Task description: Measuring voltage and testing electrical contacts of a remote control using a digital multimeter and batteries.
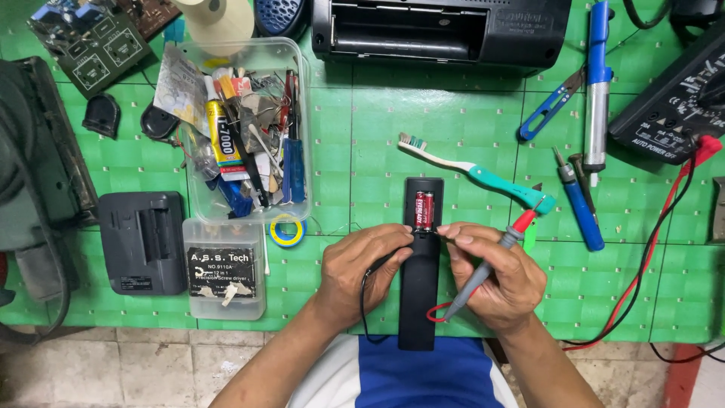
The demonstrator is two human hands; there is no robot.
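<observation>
The remote (420, 264) lies face down on the green mat (362, 151), its long axis running away from the person, and everything else sits around it. Nearest, both hands meet over its middle. The left hand (361, 266) is closed on a black lead, pinching it down at the near end of the open battery bay, seemingly to keep the tip on a contact. The right hand (495, 276) grips the red probe (495, 261) like a pen, fingertips at the same spot. Just beyond the fingers sit two red batteries (424, 211). Right of the remote's far end lies a toothbrush (476, 170); far right, the meter (676, 98) feeding the leads. Left of the remote stands a clear parts tray (245, 128).
</observation>
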